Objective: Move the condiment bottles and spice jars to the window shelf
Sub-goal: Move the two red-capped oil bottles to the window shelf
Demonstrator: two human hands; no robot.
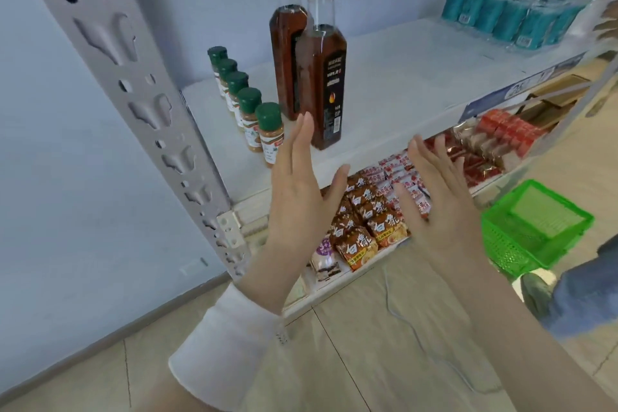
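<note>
Two tall square bottles of dark brown sauce with red caps stand on the white shelf (418,70), the nearer bottle (322,84) in front of the farther bottle (286,53). To their left runs a row of several small spice jars with green lids; the nearest jar (270,130) holds orange powder. My left hand (301,191) is open, fingers straight, just in front of the nearest jar and the nearer bottle, touching neither. My right hand (438,201) is also open, palm facing left, lower and to the right of the bottles. Both hands hold nothing.
A grey perforated steel upright (133,77) frames the shelf's left side. Packs of teal-labelled water bottles (515,7) fill the shelf's far right. The lower shelf holds snack packets (371,214). A green plastic basket (535,224) sits on the floor at right, beside another person's sleeve (588,291).
</note>
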